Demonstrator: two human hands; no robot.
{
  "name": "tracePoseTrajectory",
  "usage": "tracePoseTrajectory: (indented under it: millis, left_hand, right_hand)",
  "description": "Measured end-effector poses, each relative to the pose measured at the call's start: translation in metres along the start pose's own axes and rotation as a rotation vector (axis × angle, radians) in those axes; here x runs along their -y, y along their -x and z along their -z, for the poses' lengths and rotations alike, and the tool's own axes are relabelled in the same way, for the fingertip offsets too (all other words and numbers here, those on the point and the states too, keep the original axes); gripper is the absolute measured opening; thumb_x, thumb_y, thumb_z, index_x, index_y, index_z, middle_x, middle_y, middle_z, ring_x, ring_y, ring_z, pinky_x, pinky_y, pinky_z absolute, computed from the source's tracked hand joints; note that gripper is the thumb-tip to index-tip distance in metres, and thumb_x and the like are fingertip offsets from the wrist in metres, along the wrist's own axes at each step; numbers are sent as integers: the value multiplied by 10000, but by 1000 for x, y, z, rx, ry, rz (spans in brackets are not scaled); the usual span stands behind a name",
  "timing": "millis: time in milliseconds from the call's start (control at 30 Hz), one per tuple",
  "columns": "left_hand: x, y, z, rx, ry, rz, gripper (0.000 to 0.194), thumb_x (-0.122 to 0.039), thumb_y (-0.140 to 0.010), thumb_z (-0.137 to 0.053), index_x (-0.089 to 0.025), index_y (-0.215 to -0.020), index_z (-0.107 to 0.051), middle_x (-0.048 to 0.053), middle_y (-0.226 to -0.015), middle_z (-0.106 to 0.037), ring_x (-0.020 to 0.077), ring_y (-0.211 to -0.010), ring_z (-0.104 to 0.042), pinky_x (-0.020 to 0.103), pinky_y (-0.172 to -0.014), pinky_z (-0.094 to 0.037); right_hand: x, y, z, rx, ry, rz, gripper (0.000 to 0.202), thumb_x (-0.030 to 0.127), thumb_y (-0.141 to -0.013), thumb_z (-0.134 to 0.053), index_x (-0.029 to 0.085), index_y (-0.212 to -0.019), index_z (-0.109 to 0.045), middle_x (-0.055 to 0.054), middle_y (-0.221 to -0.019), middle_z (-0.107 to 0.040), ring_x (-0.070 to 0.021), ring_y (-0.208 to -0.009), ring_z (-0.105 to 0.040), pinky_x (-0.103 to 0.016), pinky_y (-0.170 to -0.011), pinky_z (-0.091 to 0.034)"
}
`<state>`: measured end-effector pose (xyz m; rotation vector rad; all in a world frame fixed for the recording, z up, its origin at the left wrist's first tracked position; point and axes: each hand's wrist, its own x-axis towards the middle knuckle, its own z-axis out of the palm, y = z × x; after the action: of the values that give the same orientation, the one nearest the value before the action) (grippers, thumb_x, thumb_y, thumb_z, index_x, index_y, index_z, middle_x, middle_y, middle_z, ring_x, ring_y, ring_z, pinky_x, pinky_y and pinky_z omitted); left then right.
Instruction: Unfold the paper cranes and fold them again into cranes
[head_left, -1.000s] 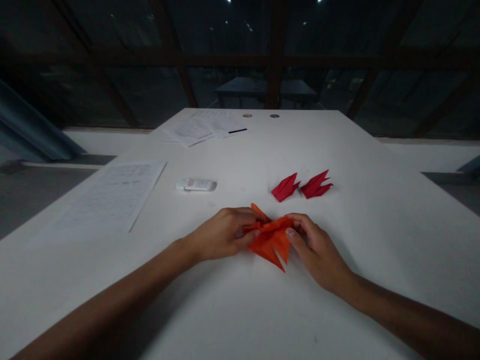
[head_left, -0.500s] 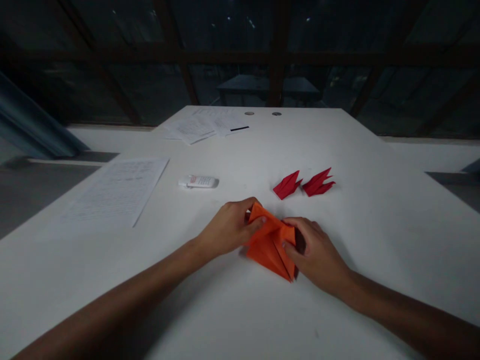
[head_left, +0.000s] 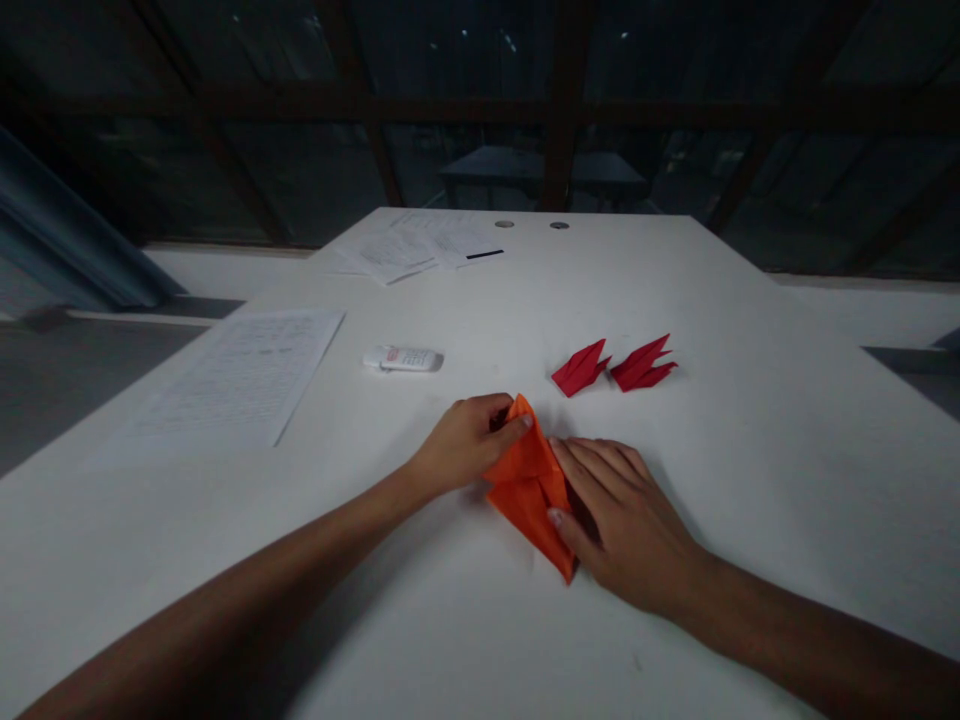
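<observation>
A partly folded sheet of orange paper [head_left: 529, 490] rests on the white table [head_left: 465, 620] between both hands. My left hand [head_left: 469, 440] pinches its upper left corner, thumb on top and fingers behind. At the right edge, my right hand [head_left: 622, 520] grips the same paper with the thumb on the near face; its fingers lie along the far side and hide part of it. Beyond the hands stand two folded red paper pieces [head_left: 581, 368] with pointed tips, side by side.
A white tube with printed text [head_left: 403, 359] lies left of centre. Printed sheets lie at the left [head_left: 247, 380] and far left [head_left: 397, 250], with a thin black stick [head_left: 484, 254] beside the far ones. Two round discs sit near the table's far edge; dark windows stand behind.
My right hand has pressed leftward, folding the orange paper's right side inward, so the paper now looks narrower. My left hand keeps its hold on the upper corner. The view has shifted slightly.
</observation>
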<state>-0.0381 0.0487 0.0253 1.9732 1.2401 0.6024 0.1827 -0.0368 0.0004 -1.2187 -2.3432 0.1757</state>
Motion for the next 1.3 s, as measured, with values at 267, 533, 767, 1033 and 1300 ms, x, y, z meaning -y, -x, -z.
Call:
tracePoseTrajectory:
  millis: [267,533,767,1033,1300]
  left_hand:
    - [-2,4,5,0,-110,-217,686,-53,-708,-573,-261,-1360,-527,55,-1315,-658,207,-1055,-673,354,-948,-523]
    - [-15,6,4,41,-186,-188,163,-279,-903,-629,-213,-1038,-691,25,-991,-727,187,-875,-671,314,-818,-516]
    - [-8,2,0,-35,-182,-259,78,-213,-908,-624,-197,-964,-675,43,-995,-704,193,-930,-651,328,-871,-507]
    - [-4,2,-1,-13,-223,-245,74,-209,-925,-570,-195,-957,-636,25,-936,-686,164,-830,-641,294,-790,-512]
    - [-11,3,9,91,-168,-298,194,-139,-878,-571,-203,-1018,-689,30,-1032,-729,171,-919,-672,290,-862,-512]
  right_hand:
    - [-13,-3,-4,-106,-357,-400,443,176,-851,-589,248,-1288,-571,-70,-1204,-705,-266,-1108,-644,-456,-980,-512]
    - [-7,-4,4,-38,-352,-288,415,120,-807,-567,240,-1203,-571,-59,-1162,-680,-259,-1081,-617,-460,-993,-465]
    - [-4,-2,0,-19,-275,-274,500,99,-806,-571,266,-1273,-505,-76,-1246,-623,-285,-1138,-569,-495,-1002,-466]
    - [-6,0,-2,-11,-272,-246,586,5,-761,-494,272,-1283,-497,-81,-1273,-586,-270,-1158,-568,-493,-1016,-482]
    - [-2,-2,-1,-41,-213,-403,172,231,-855,-613,239,-1009,-537,-34,-862,-647,-243,-804,-612,-392,-737,-510]
